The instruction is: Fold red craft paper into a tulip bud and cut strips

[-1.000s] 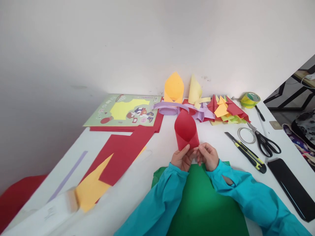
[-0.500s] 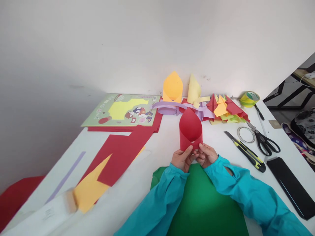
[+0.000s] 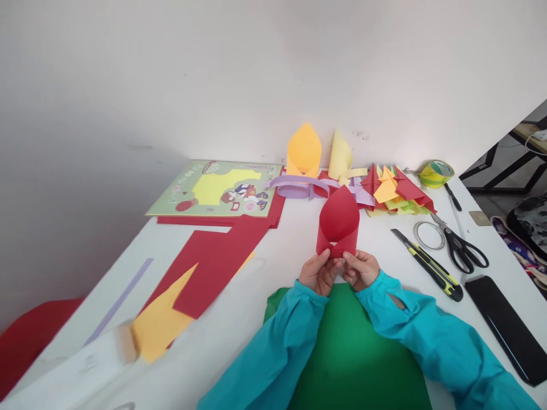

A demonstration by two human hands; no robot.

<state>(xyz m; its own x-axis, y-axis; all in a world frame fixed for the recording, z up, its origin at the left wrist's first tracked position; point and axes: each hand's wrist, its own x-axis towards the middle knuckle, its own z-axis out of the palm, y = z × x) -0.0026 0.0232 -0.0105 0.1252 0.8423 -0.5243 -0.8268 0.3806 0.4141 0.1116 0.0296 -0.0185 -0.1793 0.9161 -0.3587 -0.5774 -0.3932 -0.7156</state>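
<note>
A red paper ring with a pointed top (image 3: pixel 340 219) is held up over the white table. At its lower left edge my left hand (image 3: pixel 319 273) pinches the paper between thumb and fingers. My right hand (image 3: pixel 360 269) grips the lower right edge the same way, its fingertips close to the left ones. The ends of the paper cross at the bottom front, leaving a small gap. Under my forearms lies a green sheet (image 3: pixel 363 359). A similar orange paper ring (image 3: pixel 304 148) stands against the wall, with a pale yellow paper cone (image 3: pixel 340 156) beside it.
To the right lie a utility knife (image 3: pixel 427 265), scissors (image 3: pixel 459 247), a clear tape roll (image 3: pixel 429 235), yellow-green tape (image 3: pixel 436 173) and a black phone-like slab (image 3: pixel 508 327). Folded paper pieces (image 3: pixel 393 191) and purple strips (image 3: pixel 294 188) sit behind. At left are a paper pad (image 3: pixel 205 188) and red sheets (image 3: pixel 213 259).
The red paper ring has tilted and turned slightly, shifting a little right in view. Both hands keep hold of its lower edge. The whole view has shifted slightly.
</note>
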